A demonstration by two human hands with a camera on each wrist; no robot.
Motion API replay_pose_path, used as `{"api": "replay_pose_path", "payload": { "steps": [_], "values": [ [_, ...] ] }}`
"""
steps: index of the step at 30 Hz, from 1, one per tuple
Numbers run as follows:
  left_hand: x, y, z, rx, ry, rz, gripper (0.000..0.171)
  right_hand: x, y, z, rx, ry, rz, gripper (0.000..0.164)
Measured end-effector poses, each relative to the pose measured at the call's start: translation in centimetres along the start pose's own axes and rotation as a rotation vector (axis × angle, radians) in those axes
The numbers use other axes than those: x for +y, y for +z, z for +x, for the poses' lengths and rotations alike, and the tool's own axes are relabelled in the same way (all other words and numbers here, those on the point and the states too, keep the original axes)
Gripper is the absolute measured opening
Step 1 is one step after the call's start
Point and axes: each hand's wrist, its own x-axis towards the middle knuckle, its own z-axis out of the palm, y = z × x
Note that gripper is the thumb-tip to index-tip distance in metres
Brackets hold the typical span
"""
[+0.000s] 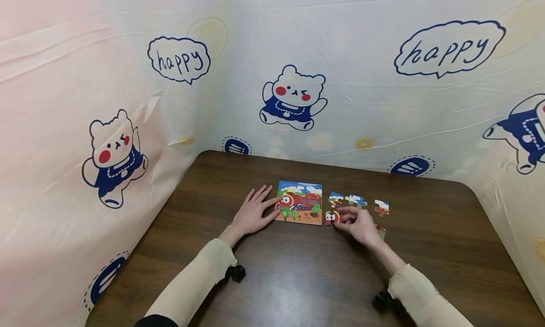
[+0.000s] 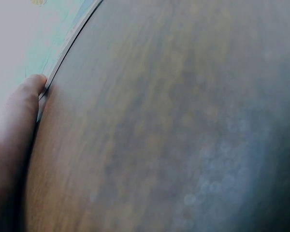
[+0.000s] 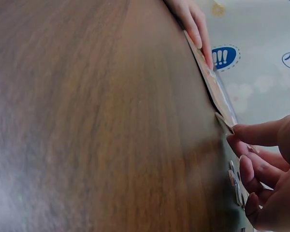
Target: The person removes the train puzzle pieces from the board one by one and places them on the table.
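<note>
A square picture board (image 1: 303,190) lies on the table, showing a red cartoon vehicle, trees and clouds. My left hand (image 1: 250,214) rests at its left side, fingers spread, with thumb and index fingertips on the board's edge. Just right of the board, my right hand (image 1: 359,224) pinches a jigsaw piece (image 1: 329,217) printed with cartoon eyes on red. In the right wrist view that piece (image 3: 224,123) is tilted between thumb and fingertip, close to the board's edge. Only one finger (image 2: 20,113) of the left hand appears in its own wrist view, at the board's edge.
Behind the right hand lie loose jigsaw pieces: a cloud-and-green one (image 1: 335,198), a blue-sky one (image 1: 356,200) and another sky piece (image 1: 381,207). A red-green piece (image 1: 382,231) is partly hidden by the right hand. Printed cloth (image 1: 340,142) hangs around the brown table (image 1: 289,275).
</note>
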Motion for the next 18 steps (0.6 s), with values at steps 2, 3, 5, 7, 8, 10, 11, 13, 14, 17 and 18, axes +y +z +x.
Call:
{"api": "replay_pose_path", "payload": {
  "steps": [2,3,5,7,8,10,11,13,14,17,18],
  "values": [
    [-0.03,0.03,0.02,-0.002,-0.001,-0.002,0.062,0.07,0.01,0.01,0.007,-0.016,-0.019,0.041],
    [-0.04,0.06,0.04,0.0,0.0,-0.004,0.062,0.1,0.02,0.02,0.011,-0.027,-0.033,0.041],
    [-0.04,0.05,0.05,0.001,0.001,-0.007,0.062,0.14,0.01,0.04,0.019,-0.047,-0.06,0.041],
    [-0.04,0.06,0.07,0.003,0.001,-0.008,0.062,0.14,0.01,0.04,0.024,-0.064,-0.091,0.04],
    [-0.05,0.06,0.07,0.004,0.001,-0.008,0.062,0.16,0.02,0.05,0.026,-0.072,-0.111,0.039],
    [-0.07,0.09,0.06,0.004,-0.001,-0.006,0.062,0.17,0.03,0.04,0.028,-0.09,-0.162,0.039],
    [-0.09,0.1,0.05,0.004,-0.002,-0.006,0.062,0.2,0.07,0.04,0.031,-0.096,-0.194,0.039],
    [-0.11,0.13,0.06,0.007,-0.001,-0.007,0.062,0.26,0.16,0.0,0.039,-0.112,-0.258,0.039],
    [-0.12,0.14,0.06,0.006,-0.002,-0.006,0.062,0.29,0.19,-0.02,0.045,-0.12,-0.29,0.039],
    [-0.11,0.13,0.06,0.006,-0.001,-0.006,0.062,0.37,0.34,-0.16,0.068,-0.144,-0.359,0.039],
    [-0.1,0.11,0.07,0.005,-0.001,-0.005,0.062,0.38,0.36,-0.22,0.074,-0.154,-0.371,0.039]
  ]
}}
